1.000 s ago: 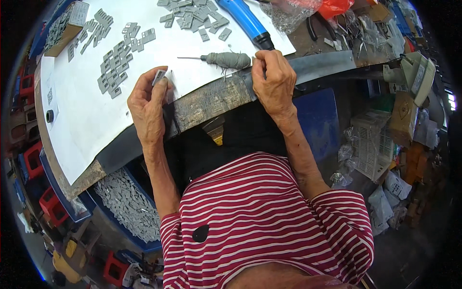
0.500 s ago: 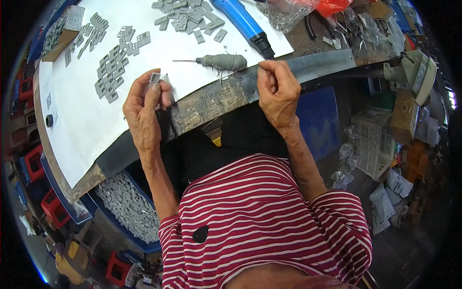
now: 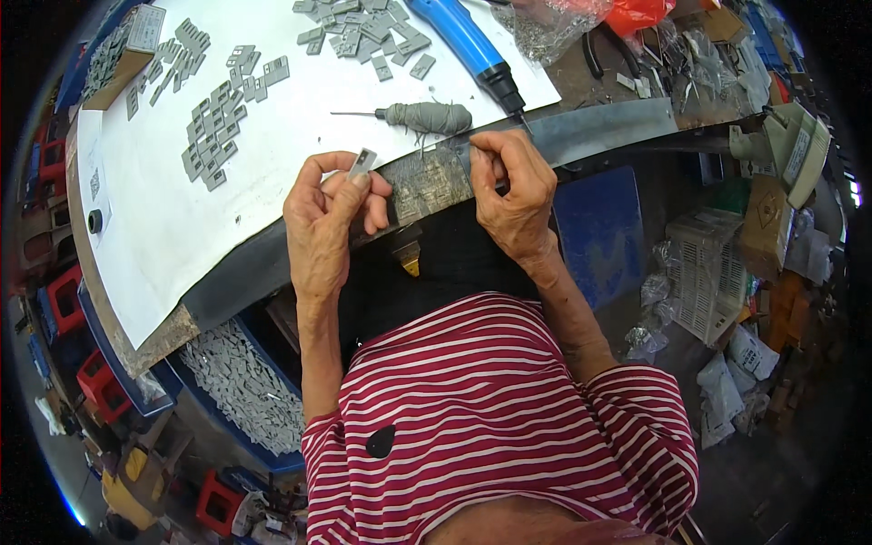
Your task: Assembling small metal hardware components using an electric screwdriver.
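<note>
Left hand pinches a gray piece; right hand curls inward.

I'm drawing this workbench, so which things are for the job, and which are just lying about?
Probably for the job:
small grey piece, held in the left hand
grey pieces on the white sheet
blue power tool, near the right hand
wrapped-handle tool

Probably just lying about:
red plastic bag
pale crate
cardboard box
</note>
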{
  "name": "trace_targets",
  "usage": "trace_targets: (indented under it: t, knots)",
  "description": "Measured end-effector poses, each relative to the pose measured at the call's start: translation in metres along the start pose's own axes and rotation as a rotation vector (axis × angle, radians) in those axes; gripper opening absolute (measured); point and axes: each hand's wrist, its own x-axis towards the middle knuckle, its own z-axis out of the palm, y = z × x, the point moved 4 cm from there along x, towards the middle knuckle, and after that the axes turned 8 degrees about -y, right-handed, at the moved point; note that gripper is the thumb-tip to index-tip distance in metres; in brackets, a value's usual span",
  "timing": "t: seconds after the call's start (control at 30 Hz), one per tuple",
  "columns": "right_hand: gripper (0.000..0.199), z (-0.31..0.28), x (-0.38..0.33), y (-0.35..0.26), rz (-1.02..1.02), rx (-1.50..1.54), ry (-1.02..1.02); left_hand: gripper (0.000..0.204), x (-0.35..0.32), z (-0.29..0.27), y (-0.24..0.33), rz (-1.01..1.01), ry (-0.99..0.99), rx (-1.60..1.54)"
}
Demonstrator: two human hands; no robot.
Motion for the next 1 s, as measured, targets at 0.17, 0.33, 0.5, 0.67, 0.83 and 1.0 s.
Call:
trace_targets:
  t: [0.17, 0.33, 0.5, 0.67, 0.83, 1.0]
  knots:
    - [0.015, 0.006, 0.002, -0.009, 0.013, 0.055, -0.047, 0.016, 0.001, 0.003, -0.002, -0.033, -0.004, 0.009]
    - [0.011, 0.018, 0.005, -0.018, 0.054, 0.217, -0.108, 0.015, -0.001, 0.002, -0.003, -0.069, 0.017, -0.013]
    - [0.005, 0.032, 0.013, -0.031, 0.107, 0.366, -0.183, 0.012, -0.001, 0.000, -0.005, -0.004, -0.011, -0.053]
    - [0.006, 0.044, 0.019, -0.041, 0.050, 0.408, -0.205, 0.012, -0.006, -0.007, -0.002, 0.023, 0.023, 0.009]
    - [0.008, 0.051, 0.018, -0.045, 0.139, 0.378, -0.274, 0.011, -0.008, -0.013, -0.001, 0.086, 0.040, 0.003]
    - [0.010, 0.059, 0.020, -0.043, 0.171, 0.475, -0.258, 0.011, -0.009, -0.014, 0.001, 0.097, 0.048, 0.011]
